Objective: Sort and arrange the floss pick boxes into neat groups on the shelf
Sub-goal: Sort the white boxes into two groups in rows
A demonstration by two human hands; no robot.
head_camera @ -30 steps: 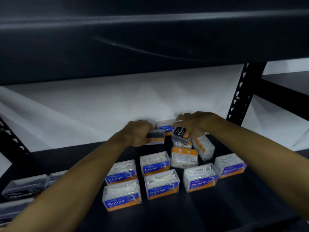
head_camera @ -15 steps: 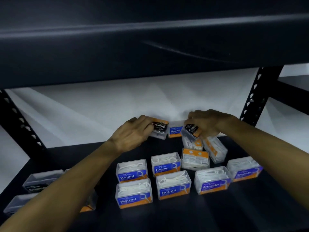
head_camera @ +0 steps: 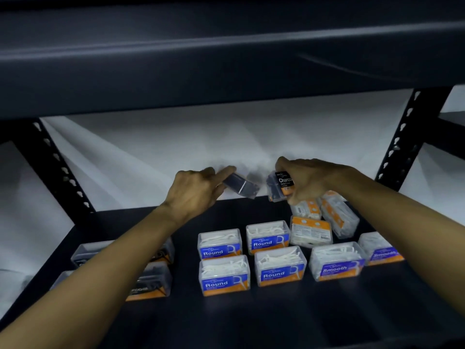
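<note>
Head view: left hand (head_camera: 195,190) pinching dark clear-plastic charcoal floss box (head_camera: 240,185), right hand (head_camera: 308,181) clamped on second black-and-orange charcoal floss box (head_camera: 281,185); both lifted near back edge of black metal shelf (head_camera: 251,318). Risk: slipping from fingertip grip, or right forearm clipping tilted orange-backed boxes (head_camera: 324,215) underneath. Left box tilted, long axis running down-right; right box upright on end, label facing camera. Blue-label Round boxes (head_camera: 251,258) grouped mid-shelf.

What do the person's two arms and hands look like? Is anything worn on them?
Both forearms are bare up to the frame edge; no sleeves show. The left hand and the right hand have no gloves. No watch, bracelet or ring is visible, though the light is dim.
</note>
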